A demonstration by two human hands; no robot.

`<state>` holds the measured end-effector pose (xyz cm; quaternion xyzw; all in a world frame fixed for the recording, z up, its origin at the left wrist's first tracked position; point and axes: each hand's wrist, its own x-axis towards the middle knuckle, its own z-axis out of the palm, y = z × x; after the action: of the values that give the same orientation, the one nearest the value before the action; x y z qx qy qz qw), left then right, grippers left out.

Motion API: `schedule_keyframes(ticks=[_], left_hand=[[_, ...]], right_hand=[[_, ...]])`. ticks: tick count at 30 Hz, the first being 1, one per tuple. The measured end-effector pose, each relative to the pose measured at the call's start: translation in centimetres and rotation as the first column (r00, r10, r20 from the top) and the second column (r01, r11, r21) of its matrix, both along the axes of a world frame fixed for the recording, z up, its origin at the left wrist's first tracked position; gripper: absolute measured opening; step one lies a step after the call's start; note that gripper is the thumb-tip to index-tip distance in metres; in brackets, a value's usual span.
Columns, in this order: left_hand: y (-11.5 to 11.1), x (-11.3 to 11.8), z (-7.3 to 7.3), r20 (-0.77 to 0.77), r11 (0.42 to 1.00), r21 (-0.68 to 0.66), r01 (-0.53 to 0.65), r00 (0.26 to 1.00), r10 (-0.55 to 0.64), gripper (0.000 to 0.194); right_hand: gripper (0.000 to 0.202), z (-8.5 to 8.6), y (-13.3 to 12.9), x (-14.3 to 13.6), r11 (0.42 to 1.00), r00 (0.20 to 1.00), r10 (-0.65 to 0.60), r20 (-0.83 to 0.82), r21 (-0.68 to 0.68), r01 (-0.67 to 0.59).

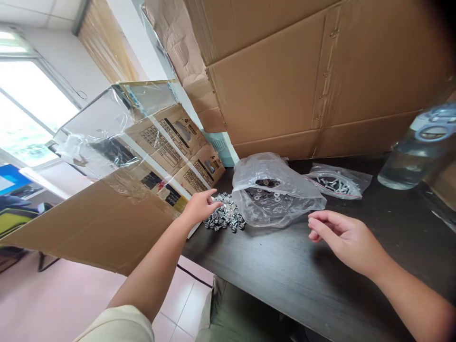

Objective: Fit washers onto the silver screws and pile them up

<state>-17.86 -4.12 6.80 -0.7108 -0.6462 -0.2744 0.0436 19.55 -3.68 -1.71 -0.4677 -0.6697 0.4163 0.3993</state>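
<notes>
My left hand (pixel 200 207) reaches over the left side of a pile of shiny flanged bolts (pixel 228 216), thumb and forefinger apart with nothing visible between them. Just right of the pile lies a clear plastic bag (pixel 281 204), its mouth gaping over flat washers and dark small parts. My right hand (pixel 338 236) hovers above the table, right of this bag and apart from it. Its thumb and forefinger tips come together in a pinch; anything between them is too small or hidden to make out.
Behind the washer bag, a zip bag of silvery screws (pixel 335 184) rests on the dark table (pixel 285 266). A water bottle (pixel 409 147) stands at the right. A large cardboard sheet (pixel 270 85) rises behind; a printed carton (pixel 171 142) with an open flap borders the left.
</notes>
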Motion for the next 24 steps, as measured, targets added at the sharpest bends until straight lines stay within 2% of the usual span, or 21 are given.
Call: schedule_keyframes(ticks=[2,4,6,7,8,10,11,14,18,21,24], left_hand=[[-1.0,0.7,-0.5,-0.014,1.000,-0.004,0.022,1.000,-0.022,0.025],[-2.7,2.1,-1.1,-0.010,0.997,0.017,0.071,0.997,-0.070,0.031],[-4.2,3.9,-1.9,-0.015,0.978,-0.017,0.207,0.978,-0.207,0.035],[-4.8,4.9,-2.5,-0.030,0.918,-0.053,0.392,0.919,-0.394,0.032],[-5.3,5.9,-3.0,-0.048,0.832,-0.076,0.549,0.832,-0.553,0.027],[-5.7,7.9,-4.1,-0.051,0.676,-0.108,0.729,0.675,-0.736,0.020],[-5.7,8.7,-4.7,-0.044,0.625,-0.127,0.770,0.625,-0.779,0.017],[-5.4,10.8,-5.9,-0.033,0.551,-0.197,0.811,0.556,-0.830,0.016],[-5.0,12.5,-6.8,0.007,0.501,-0.247,0.829,0.519,-0.855,0.016],[-4.4,13.3,-7.2,0.046,0.472,-0.253,0.845,0.498,-0.866,0.018],[-3.8,14.2,-7.2,0.082,0.437,-0.219,0.872,0.463,-0.883,0.022]], right_hand=[[0.048,0.0,0.1,0.1,1.000,1.000,-0.010,0.006,0.001,0.010],[0.048,0.0,0.2,0.3,1.000,1.000,-0.030,0.008,0.010,0.030],[0.047,0.1,0.1,0.4,0.999,0.999,-0.039,0.017,0.018,0.039],[0.047,0.2,0.1,0.4,0.999,0.999,-0.036,0.023,0.021,0.035],[0.046,0.2,0.1,0.3,0.999,0.999,-0.025,0.029,0.022,0.024],[0.045,0.5,0.0,0.2,1.000,0.999,0.005,0.040,0.030,-0.006],[0.045,0.6,0.0,0.2,0.999,0.999,0.018,0.048,0.038,-0.020],[0.043,1.0,0.3,0.4,0.998,0.998,0.011,0.055,0.066,-0.015],[0.043,1.7,1.2,1.4,0.986,0.992,-0.122,0.039,0.116,0.116],[0.040,2.0,2.1,2.4,0.957,0.968,-0.216,0.127,0.223,0.184],[0.038,2.1,3.0,3.3,0.945,0.944,-0.261,0.203,0.253,0.207]])
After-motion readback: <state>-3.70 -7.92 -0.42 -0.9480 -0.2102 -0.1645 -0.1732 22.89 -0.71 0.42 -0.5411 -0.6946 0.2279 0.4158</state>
